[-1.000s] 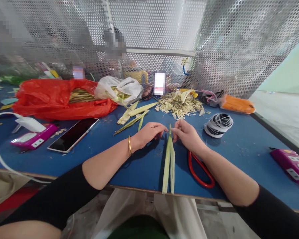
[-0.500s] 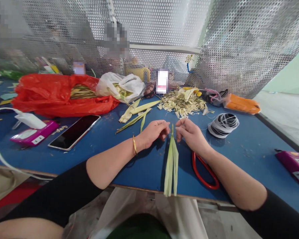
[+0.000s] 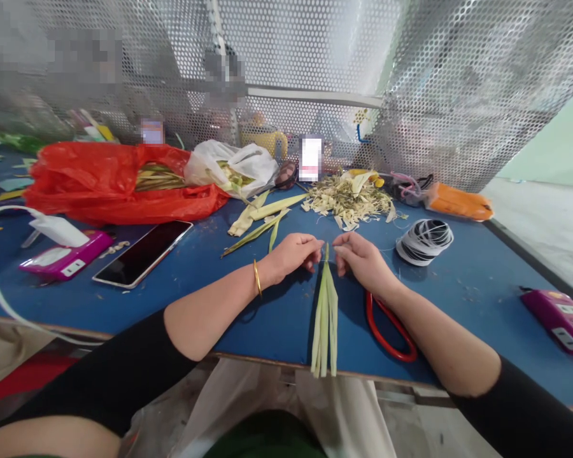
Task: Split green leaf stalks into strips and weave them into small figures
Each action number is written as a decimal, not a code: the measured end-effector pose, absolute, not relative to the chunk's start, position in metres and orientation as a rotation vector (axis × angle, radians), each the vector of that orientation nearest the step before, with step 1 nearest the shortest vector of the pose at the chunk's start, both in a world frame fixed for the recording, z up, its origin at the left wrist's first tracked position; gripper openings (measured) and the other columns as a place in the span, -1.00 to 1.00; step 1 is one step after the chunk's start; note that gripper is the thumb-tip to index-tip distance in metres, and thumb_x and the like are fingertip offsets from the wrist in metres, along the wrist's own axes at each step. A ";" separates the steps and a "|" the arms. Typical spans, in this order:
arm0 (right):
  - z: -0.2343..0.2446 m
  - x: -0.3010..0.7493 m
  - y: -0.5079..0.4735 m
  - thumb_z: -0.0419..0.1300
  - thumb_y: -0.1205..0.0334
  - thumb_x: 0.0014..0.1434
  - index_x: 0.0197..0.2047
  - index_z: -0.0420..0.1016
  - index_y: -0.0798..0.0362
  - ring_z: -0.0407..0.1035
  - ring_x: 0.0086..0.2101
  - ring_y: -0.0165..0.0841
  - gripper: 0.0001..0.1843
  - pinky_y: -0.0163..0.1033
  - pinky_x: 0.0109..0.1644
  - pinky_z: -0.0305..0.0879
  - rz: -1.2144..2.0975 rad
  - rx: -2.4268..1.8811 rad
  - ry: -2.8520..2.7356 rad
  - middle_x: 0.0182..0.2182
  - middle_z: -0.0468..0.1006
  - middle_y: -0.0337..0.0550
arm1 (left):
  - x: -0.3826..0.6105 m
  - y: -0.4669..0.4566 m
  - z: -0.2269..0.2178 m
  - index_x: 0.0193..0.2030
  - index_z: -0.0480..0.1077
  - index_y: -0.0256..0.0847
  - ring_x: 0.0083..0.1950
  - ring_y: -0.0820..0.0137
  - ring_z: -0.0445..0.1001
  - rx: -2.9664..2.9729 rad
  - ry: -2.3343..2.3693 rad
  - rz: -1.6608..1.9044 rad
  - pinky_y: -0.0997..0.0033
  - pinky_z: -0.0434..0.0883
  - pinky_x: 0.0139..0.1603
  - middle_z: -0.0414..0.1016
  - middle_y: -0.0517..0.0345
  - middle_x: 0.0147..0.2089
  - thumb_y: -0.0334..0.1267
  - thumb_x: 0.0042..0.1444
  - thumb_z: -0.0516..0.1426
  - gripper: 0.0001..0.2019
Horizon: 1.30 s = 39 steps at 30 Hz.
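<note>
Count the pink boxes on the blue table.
2. One pink box lies at the left, beside the phone; the other lies near the table's right edge. Others may be hidden behind the red bag.

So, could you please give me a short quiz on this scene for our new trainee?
1. True or false: the leaf strips overhang the table's near edge.
2. Which hand wears the gold bangle?
3. What lies beside the right hand's wrist? A. red looped handle B. hammer C. paintbrush
Key: 1 true; 2 the left hand; 3 A.
</note>
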State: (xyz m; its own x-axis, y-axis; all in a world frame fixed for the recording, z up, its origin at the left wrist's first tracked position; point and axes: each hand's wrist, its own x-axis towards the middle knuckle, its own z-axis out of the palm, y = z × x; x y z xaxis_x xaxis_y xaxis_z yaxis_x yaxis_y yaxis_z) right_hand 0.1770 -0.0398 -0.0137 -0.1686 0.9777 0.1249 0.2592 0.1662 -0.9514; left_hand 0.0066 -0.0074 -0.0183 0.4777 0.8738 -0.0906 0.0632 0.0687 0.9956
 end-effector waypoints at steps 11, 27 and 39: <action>-0.010 0.174 -0.041 0.17 0.14 0.14 -0.29 0.28 0.03 0.40 -0.56 -0.47 -0.82 -0.30 -0.40 0.36 1.174 -1.028 -1.508 -0.58 0.52 -0.32 | 0.005 -0.010 -0.018 -0.40 0.49 -0.32 -0.38 0.52 0.40 1.286 0.788 0.621 0.49 0.36 -0.27 0.48 0.16 -0.40 -0.37 -0.18 0.29 -0.85; -0.010 0.188 -0.035 0.18 0.22 0.00 -0.29 0.52 0.10 0.37 -0.41 -0.36 -0.80 -0.23 -0.28 0.29 1.053 -1.209 -1.709 -0.43 0.53 -0.19 | 0.010 -0.014 -0.020 -0.37 0.36 -0.26 -0.49 0.58 0.34 1.571 0.731 0.748 0.56 0.33 -0.39 0.39 0.25 -0.46 -0.27 0.08 0.14 -0.90; -0.010 0.188 -0.036 0.14 0.19 0.07 -0.48 0.39 0.05 0.16 -0.52 -0.44 -0.85 -0.31 -0.41 0.08 0.743 -1.332 -1.887 -0.59 0.32 -0.32 | 0.010 -0.011 -0.021 -0.33 0.31 -0.27 -0.51 0.58 0.37 1.456 0.749 0.756 0.55 0.37 -0.42 0.43 0.26 -0.47 -0.32 0.10 0.15 -0.91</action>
State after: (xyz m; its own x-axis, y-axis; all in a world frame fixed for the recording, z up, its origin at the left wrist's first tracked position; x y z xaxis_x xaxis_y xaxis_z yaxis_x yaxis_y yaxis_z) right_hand 0.1883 -0.0358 -0.0099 -0.2263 0.9501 0.2149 0.5486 0.3066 -0.7778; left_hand 0.0100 -0.0113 -0.0214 0.5713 0.8206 0.0122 0.0046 -0.0181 0.9998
